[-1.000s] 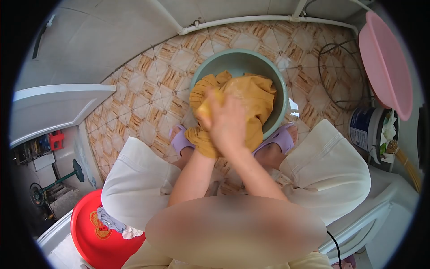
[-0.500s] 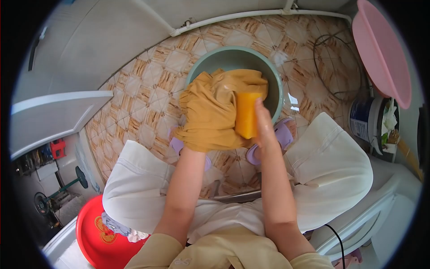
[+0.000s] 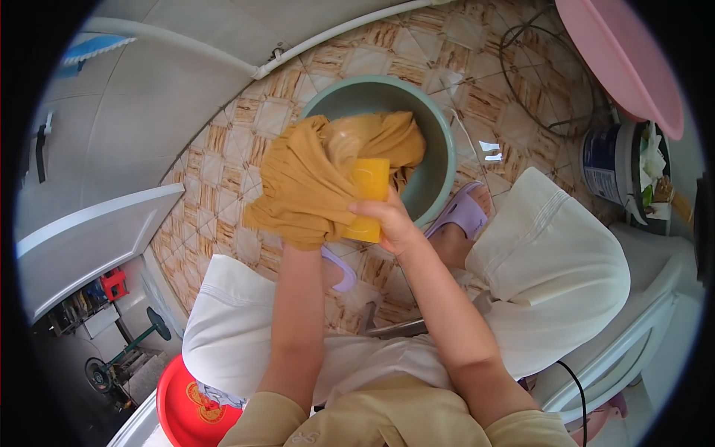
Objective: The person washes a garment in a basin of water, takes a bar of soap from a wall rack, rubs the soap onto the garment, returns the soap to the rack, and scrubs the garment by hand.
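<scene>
A mustard-brown cloth point(image 3: 298, 175) hangs bunched over the left part of a grey-green basin point(image 3: 443, 149) on the floor. My left hand is hidden inside or under the cloth; only the forearm shows below it. In my right hand point(image 3: 393, 220) is a yellow-orange block point(image 3: 370, 195), thumb across its face, the block against the cloth's right side. A wet, shiny patch shows on the cloth above the block.
A pink basin point(image 3: 625, 59) leans at the upper right, above a bin point(image 3: 607, 164) with scraps. A dark hose point(image 3: 547, 74) coils on the tiled floor. At the lower left is a red basin point(image 3: 186, 417); purple slippers point(image 3: 465, 212) are near the basin.
The view has turned and shifted. The cloth and both arms have moved left relative to the basin, and my right thumb now lies across the block's face.
</scene>
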A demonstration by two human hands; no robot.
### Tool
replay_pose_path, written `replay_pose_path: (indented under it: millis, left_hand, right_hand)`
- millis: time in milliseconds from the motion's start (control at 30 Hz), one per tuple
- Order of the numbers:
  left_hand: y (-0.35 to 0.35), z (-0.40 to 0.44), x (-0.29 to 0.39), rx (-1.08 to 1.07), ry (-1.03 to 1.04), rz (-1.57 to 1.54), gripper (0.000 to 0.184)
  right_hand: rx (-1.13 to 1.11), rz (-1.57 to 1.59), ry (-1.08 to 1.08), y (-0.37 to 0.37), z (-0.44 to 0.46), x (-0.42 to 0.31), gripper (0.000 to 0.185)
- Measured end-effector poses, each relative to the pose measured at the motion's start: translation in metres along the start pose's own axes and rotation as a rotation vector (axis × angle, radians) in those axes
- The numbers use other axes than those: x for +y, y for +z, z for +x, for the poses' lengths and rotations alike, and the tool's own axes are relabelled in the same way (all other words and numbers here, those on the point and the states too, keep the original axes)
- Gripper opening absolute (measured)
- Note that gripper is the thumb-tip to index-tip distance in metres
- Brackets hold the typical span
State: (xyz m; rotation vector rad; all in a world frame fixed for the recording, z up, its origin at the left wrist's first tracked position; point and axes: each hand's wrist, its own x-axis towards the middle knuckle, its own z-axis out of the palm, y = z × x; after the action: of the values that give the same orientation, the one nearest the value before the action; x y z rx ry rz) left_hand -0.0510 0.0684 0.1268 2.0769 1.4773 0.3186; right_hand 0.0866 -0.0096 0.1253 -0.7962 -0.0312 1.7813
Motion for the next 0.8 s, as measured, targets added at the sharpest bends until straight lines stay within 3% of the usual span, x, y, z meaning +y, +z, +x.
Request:
replay_pose_path:
  millis: [33,100,133,200,300,367,467,500,533,600,633,667,700,733,800]
  left_hand:
    - [0.004,0.001,-0.001,0.004,0.013,-0.022,0.058]
    - [0.016,0.004,0.001,0.009,0.05,-0.054,0.059]
    - [0.021,0.005,0.002,0.008,0.06,-0.068,0.06]
    - [0.029,0.003,0.004,0.003,0.076,-0.098,0.061]
    - [0.033,-0.005,-0.003,-0.006,0.104,-0.18,0.063]
    - [0.035,-0.008,-0.012,-0.013,0.13,-0.243,0.065]
    - [0.033,0.001,-0.015,0.034,0.088,-0.17,0.066]
    - [0.034,0.006,-0.012,0.048,0.06,-0.122,0.067]
    - [0.036,0.012,-0.009,0.056,0.035,-0.081,0.067]
    - [0.039,0.015,-0.004,0.059,0.015,-0.027,0.068]
    - [0.041,0.014,-0.001,0.06,0.008,-0.005,0.068]
    - [0.043,0.012,0.004,0.059,0.005,0.015,0.069]
    - [0.045,0.01,0.008,0.061,0.004,0.035,0.069]
    - [0.047,0.01,0.01,0.062,-0.001,0.048,0.069]
    - [0.046,0.007,0.011,0.061,-0.01,0.067,0.07]
  right_hand:
    - [0.002,0.003,-0.001,0.007,-0.002,-0.007,0.046]
    - [-0.044,-0.653,-0.214,0.018,-0.003,-0.019,0.047]
    - [-0.04,-0.652,-0.214,0.022,-0.004,-0.018,0.047]
    - [0.035,-1.003,-0.274,0.028,-0.008,-0.013,0.054]
    - [-0.083,-0.96,-0.136,0.022,-0.007,-0.022,0.054]
    - [-0.189,-0.562,0.038,0.004,-0.006,-0.041,0.052]
    - [-0.029,-0.131,-0.142,-0.016,0.002,-0.066,0.058]
    - [0.064,-0.164,-0.295,-0.021,0.012,-0.073,0.056]
    - [0.062,-0.165,-0.294,-0.022,0.021,-0.076,0.056]
    - [0.325,-0.431,-0.453,-0.025,0.036,-0.082,0.053]
    - [0.347,-0.652,-0.447,-0.024,0.044,-0.073,0.051]
    - [0.403,-1.088,-0.768,-0.035,0.064,-0.047,0.049]
    - [0.393,-1.436,-0.645,-0.004,0.044,-0.041,0.059]
    - [0.39,-1.801,-0.704,0.011,0.035,-0.023,0.062]
    - [0.375,-1.78,-0.701,0.034,0.025,0.004,0.065]
